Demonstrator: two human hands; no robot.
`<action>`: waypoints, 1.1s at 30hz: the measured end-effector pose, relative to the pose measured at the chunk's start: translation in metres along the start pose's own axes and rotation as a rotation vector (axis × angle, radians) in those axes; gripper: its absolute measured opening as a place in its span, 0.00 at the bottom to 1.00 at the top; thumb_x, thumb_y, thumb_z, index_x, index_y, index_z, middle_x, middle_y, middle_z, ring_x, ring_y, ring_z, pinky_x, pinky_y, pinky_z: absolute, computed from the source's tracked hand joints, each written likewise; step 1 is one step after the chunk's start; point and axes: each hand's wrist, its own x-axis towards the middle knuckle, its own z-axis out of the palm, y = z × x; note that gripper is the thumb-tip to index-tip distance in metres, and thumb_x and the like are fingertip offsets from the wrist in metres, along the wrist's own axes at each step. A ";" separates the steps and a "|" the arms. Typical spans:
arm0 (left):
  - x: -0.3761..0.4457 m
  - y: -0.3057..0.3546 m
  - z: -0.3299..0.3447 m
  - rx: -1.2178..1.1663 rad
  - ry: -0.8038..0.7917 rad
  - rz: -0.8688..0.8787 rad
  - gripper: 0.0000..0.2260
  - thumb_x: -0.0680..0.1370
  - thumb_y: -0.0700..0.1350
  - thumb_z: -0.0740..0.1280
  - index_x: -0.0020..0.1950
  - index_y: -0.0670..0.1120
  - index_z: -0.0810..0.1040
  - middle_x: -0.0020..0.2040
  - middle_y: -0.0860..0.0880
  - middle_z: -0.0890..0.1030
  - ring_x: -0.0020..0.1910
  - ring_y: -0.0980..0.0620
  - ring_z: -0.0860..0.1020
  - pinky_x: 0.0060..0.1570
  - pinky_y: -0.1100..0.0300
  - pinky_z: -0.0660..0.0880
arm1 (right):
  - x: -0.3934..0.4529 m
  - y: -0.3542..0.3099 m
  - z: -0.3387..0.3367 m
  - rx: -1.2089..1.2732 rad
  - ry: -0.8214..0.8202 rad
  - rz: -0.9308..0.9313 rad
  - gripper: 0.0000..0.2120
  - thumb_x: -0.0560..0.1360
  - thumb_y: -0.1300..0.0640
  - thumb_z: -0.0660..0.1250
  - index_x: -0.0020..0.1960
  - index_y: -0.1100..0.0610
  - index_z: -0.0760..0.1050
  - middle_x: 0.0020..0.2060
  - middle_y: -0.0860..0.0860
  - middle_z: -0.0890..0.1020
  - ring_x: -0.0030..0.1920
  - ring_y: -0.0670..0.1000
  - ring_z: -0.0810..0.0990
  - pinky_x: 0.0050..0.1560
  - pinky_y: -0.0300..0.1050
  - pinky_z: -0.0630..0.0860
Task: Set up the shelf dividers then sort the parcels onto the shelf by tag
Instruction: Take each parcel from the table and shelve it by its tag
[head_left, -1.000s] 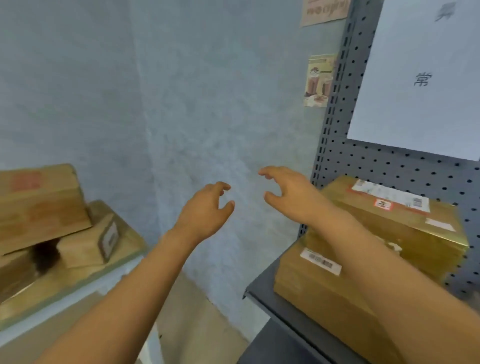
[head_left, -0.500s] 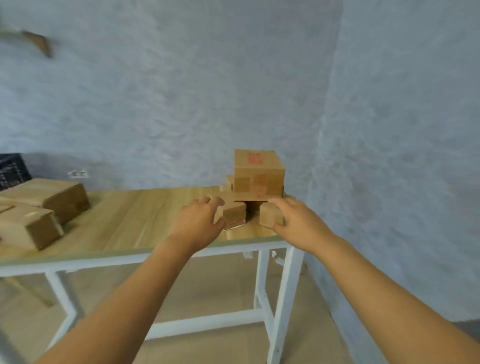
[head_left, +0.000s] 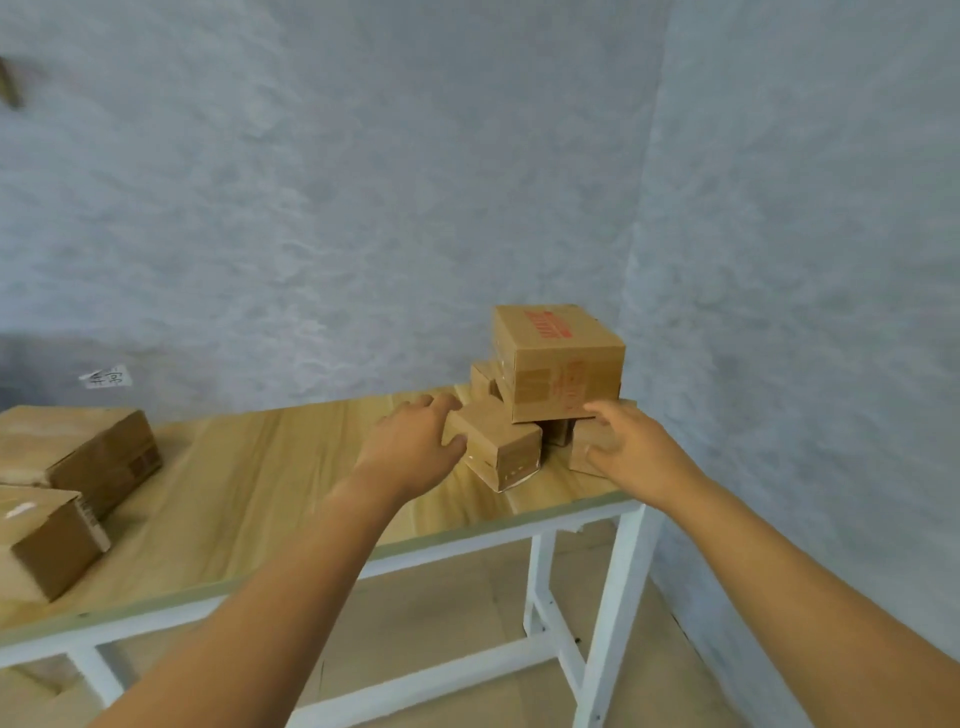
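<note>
A wood-topped desk (head_left: 270, 467) on a white frame stands against a grey textured wall (head_left: 363, 182), its right end in the room corner. Two larger parcels (head_left: 98, 457) lie at the left end of the desk, well apart from the stack at the right end. There, a printed parcel (head_left: 558, 358) with red lettering sits on top of smaller boxes, one vertical edge turned toward the camera; it is near cubic, with no clear long axis. Beneath it, the left small parcel (head_left: 498, 449) lies corner-forward, its long axis running back and left. The left hand (head_left: 410, 447) holds this box, fingers over its top, thumb on its near side. The right hand (head_left: 634, 447) grips the right small parcel (head_left: 587, 449), fingers curled over its top edge; most of that box is hidden. A small white label (head_left: 106, 376) is fixed to the wall.
</note>
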 end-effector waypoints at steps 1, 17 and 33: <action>0.009 0.000 0.004 -0.034 -0.005 0.002 0.20 0.81 0.54 0.62 0.72 0.52 0.69 0.66 0.50 0.76 0.63 0.48 0.75 0.57 0.51 0.75 | 0.005 0.005 -0.001 0.017 0.014 0.033 0.27 0.78 0.56 0.66 0.76 0.51 0.65 0.71 0.53 0.72 0.69 0.54 0.73 0.65 0.47 0.71; 0.199 0.029 0.067 -0.913 -0.150 -0.496 0.28 0.79 0.65 0.59 0.73 0.51 0.64 0.59 0.51 0.72 0.58 0.47 0.74 0.57 0.47 0.75 | 0.180 0.075 -0.017 0.618 0.154 0.411 0.27 0.80 0.40 0.61 0.74 0.52 0.65 0.67 0.53 0.74 0.65 0.56 0.75 0.65 0.54 0.73; 0.217 0.013 0.093 -1.160 -0.329 -0.468 0.24 0.80 0.61 0.61 0.74 0.55 0.63 0.57 0.54 0.76 0.52 0.49 0.78 0.51 0.49 0.79 | 0.203 0.078 0.014 0.954 -0.021 0.602 0.22 0.79 0.37 0.59 0.67 0.48 0.72 0.55 0.52 0.82 0.57 0.55 0.81 0.63 0.59 0.76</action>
